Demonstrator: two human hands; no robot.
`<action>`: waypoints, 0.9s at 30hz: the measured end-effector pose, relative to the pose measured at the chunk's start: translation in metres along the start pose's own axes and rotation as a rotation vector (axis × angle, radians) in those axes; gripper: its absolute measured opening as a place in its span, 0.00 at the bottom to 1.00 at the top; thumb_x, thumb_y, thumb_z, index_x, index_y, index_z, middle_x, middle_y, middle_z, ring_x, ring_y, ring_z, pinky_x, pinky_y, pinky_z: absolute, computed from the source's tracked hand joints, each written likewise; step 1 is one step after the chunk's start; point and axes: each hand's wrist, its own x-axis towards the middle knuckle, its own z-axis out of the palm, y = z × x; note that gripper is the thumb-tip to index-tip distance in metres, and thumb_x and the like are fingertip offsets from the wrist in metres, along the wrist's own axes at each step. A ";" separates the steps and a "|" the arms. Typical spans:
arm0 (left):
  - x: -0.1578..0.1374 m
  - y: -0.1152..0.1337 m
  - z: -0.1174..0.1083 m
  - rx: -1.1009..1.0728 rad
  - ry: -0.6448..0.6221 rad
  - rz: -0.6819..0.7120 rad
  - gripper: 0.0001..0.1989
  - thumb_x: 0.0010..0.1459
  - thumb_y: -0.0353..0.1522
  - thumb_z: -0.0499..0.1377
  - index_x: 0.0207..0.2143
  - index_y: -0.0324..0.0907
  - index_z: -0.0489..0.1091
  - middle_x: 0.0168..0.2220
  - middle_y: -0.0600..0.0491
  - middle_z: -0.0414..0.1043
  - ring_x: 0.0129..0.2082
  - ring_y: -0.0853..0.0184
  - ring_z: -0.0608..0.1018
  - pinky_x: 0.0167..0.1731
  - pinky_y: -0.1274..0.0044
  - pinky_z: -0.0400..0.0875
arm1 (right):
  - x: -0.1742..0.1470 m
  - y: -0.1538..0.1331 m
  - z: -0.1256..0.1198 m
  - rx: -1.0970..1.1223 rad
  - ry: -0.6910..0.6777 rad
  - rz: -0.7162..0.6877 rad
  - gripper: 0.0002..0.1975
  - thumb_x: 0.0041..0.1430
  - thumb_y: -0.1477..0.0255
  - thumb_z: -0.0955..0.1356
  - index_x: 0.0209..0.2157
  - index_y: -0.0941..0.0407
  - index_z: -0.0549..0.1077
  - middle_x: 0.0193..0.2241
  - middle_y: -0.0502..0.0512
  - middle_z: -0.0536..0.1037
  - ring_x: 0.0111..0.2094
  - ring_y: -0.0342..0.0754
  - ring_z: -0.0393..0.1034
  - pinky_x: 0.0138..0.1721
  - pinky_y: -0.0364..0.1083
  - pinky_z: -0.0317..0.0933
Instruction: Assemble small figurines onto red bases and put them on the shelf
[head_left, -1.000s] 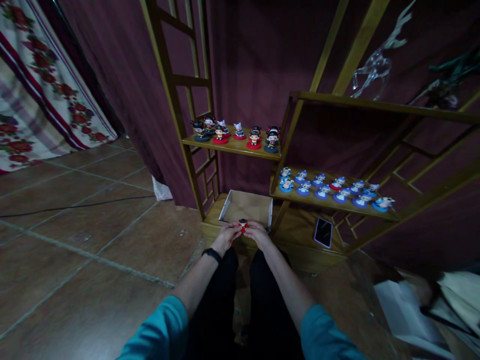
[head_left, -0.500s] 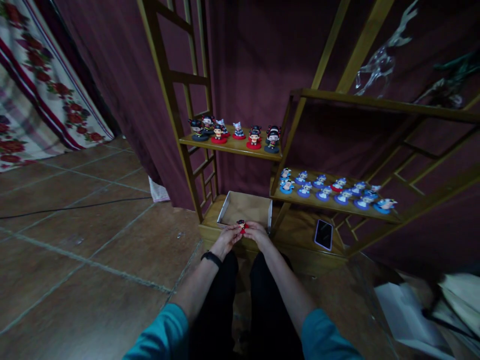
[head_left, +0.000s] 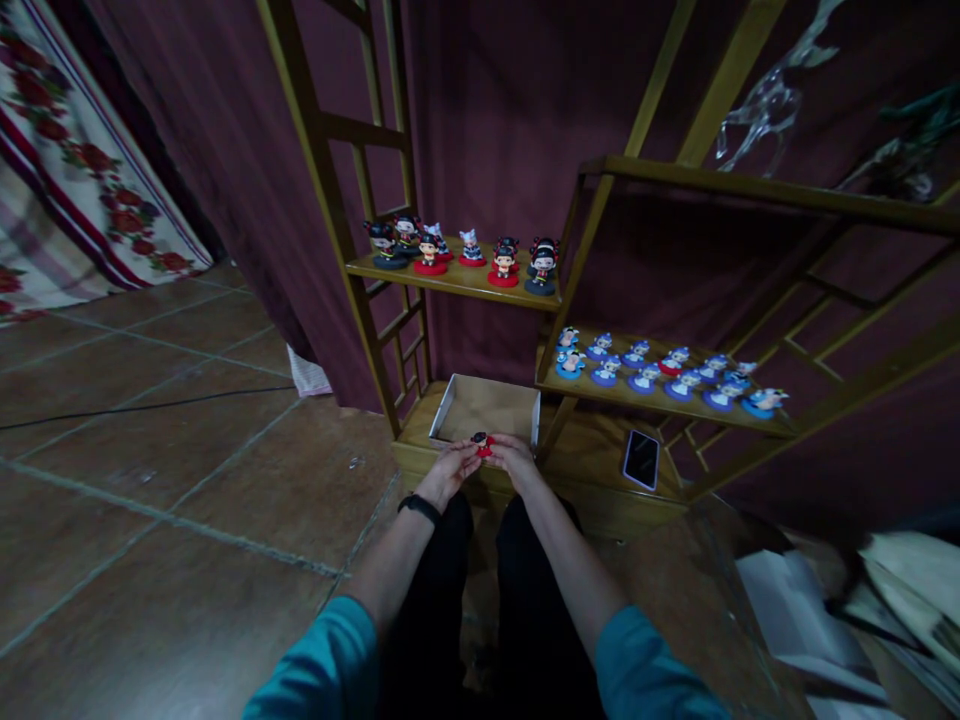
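Note:
Between my two hands is a small figurine (head_left: pixel 482 443) with dark hair and a red base. My left hand (head_left: pixel 451 470), with a black band on its wrist, grips it from the left. From the other side, the fingers of my right hand (head_left: pixel 513 460) close on it too. Just behind the hands stands an open shallow cardboard box (head_left: pixel 487 400), whose near edge they partly cover. On the upper left shelf (head_left: pixel 450 284) stand several figurines with black, red and grey bases. Several blue and purple figurines (head_left: pixel 645 378) stand in two rows on the right shelf.
A phone (head_left: pixel 642 460) lies on the bottom board, right of the box. Wooden posts (head_left: pixel 574 270) divide the shelf unit. A clear deer ornament (head_left: pixel 772 110) stands on the upper right shelf. White boxes and bags (head_left: pixel 802 610) lie on the floor at right; a cable (head_left: pixel 150 407) crosses the tiles.
My view has shifted slightly, so the shelves appear a little higher and further left. The figurine has tilted or turned a little between my hands; both still hold it.

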 end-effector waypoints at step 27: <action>0.014 -0.004 -0.008 -0.069 -0.044 -0.061 0.06 0.50 0.17 0.57 0.29 0.33 0.68 0.24 0.50 0.74 0.21 0.73 0.76 0.27 0.83 0.73 | -0.009 -0.006 0.003 -0.011 -0.049 0.036 0.12 0.41 0.75 0.72 0.33 0.60 0.73 0.23 0.52 0.77 0.23 0.40 0.70 0.32 0.43 0.68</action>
